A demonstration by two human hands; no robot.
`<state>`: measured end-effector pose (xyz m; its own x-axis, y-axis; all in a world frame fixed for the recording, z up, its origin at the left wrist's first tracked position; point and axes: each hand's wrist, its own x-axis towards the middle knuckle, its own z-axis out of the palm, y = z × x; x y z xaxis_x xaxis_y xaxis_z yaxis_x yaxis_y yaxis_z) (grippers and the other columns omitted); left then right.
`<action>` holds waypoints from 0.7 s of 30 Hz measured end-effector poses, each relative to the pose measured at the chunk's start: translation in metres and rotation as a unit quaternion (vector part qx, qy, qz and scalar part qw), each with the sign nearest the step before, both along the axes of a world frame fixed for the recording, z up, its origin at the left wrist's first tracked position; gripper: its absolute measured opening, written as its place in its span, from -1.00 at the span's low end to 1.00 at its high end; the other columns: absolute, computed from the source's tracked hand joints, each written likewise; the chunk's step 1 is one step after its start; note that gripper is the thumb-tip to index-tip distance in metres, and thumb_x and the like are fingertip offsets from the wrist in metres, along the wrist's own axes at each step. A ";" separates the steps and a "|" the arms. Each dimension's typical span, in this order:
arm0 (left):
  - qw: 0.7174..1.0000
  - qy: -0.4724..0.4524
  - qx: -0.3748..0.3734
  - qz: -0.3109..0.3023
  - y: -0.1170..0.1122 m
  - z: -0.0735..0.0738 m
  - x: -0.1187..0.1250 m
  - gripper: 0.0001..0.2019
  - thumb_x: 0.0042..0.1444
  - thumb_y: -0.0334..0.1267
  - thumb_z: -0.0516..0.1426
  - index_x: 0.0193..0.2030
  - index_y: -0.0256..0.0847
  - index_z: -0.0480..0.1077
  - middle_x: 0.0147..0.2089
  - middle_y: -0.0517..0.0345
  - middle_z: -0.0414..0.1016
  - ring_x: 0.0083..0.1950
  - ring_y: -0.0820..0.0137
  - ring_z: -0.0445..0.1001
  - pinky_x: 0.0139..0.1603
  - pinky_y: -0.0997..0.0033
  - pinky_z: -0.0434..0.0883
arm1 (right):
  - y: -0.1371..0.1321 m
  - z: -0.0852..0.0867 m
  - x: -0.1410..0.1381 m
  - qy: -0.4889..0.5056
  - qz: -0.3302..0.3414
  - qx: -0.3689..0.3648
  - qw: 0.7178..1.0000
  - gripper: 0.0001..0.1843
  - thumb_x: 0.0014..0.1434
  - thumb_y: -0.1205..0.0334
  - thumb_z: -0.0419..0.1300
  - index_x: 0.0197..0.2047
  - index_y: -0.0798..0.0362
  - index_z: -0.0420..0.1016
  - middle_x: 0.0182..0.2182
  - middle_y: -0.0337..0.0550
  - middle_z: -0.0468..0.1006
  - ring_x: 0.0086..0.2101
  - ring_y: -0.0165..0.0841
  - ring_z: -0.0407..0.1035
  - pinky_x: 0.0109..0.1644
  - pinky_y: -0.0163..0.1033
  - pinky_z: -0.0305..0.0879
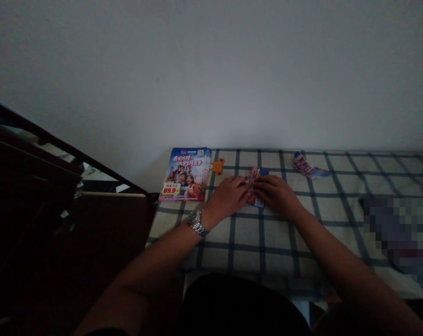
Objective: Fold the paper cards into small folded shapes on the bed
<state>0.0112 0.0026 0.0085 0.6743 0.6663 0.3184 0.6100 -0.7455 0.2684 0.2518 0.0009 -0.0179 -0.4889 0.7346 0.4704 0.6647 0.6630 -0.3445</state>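
Both my hands rest on a checked cloth (253,242) near the wall. My left hand (228,196), with a metal watch (196,222) on the wrist, presses its fingers down on a folded colourful paper (253,187). My right hand (277,193) holds the same paper from the other side, fingers bent over it. The paper is pink and blue and mostly hidden under my fingers.
A stack of colourful flyers (186,175) lies to the left at the cloth's corner. A small orange figure (217,166) sits beside it. A folded paper piece (305,166) lies further right. Dark wooden furniture (39,210) stands at the left. A white wall is behind.
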 end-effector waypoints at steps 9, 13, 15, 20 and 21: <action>1.000 0.003 0.000 -0.005 -0.002 0.000 -0.002 -0.76 0.45 -0.21 0.10 0.12 -0.19 0.52 0.19 -0.03 0.46 0.22 0.16 0.41 0.29 0.03 0.43 | 0.001 -0.003 0.003 -0.002 0.002 -0.011 1.000 -0.75 0.41 0.17 0.21 0.09 -0.05 0.61 0.08 0.02 0.63 0.08 -0.07 0.52 0.16 0.13 0.47; 1.000 -0.013 -0.016 -0.021 -0.001 0.001 -0.005 -0.79 0.44 -0.25 0.11 0.08 -0.21 0.52 0.15 0.00 0.50 0.18 0.22 0.46 0.29 0.10 0.45 | 0.000 -0.002 0.003 -0.001 0.008 -0.010 1.000 -0.74 0.42 0.17 0.21 0.11 -0.05 0.60 0.10 0.01 0.63 0.09 -0.08 0.52 0.16 0.13 0.47; 0.999 -0.013 -0.019 -0.026 -0.001 0.001 -0.006 -0.79 0.45 -0.24 0.11 0.05 -0.22 0.53 0.15 0.01 0.51 0.17 0.22 0.46 0.29 0.10 0.46 | 0.000 -0.002 0.004 -0.003 0.011 -0.013 1.000 -0.74 0.42 0.16 0.20 0.11 -0.06 0.60 0.09 0.00 0.63 0.09 -0.08 0.52 0.16 0.13 0.47; 0.999 -0.022 -0.024 -0.016 -0.002 0.000 -0.006 -0.76 0.46 -0.23 0.09 0.14 -0.20 0.49 0.17 0.01 0.52 0.16 0.23 0.47 0.25 0.09 0.49 | 0.001 -0.005 0.006 -0.011 0.011 -0.020 1.000 -0.72 0.42 0.16 0.21 0.14 -0.10 0.60 0.13 -0.01 0.62 0.10 -0.08 0.52 0.15 0.13 0.48; 0.999 -0.025 -0.023 -0.017 -0.002 -0.001 -0.006 -0.75 0.46 -0.23 0.08 0.14 -0.20 0.49 0.17 0.00 0.52 0.16 0.24 0.47 0.25 0.10 0.50 | 0.002 -0.006 0.006 -0.012 0.011 -0.017 1.000 -0.72 0.42 0.16 0.21 0.14 -0.11 0.60 0.13 -0.01 0.62 0.10 -0.08 0.52 0.15 0.13 0.48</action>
<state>0.0050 0.0004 0.0077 0.6804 0.6585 0.3217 0.5704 -0.7514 0.3316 0.2583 0.0025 -0.0235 -0.5159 0.7394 0.4325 0.6586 0.6652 -0.3517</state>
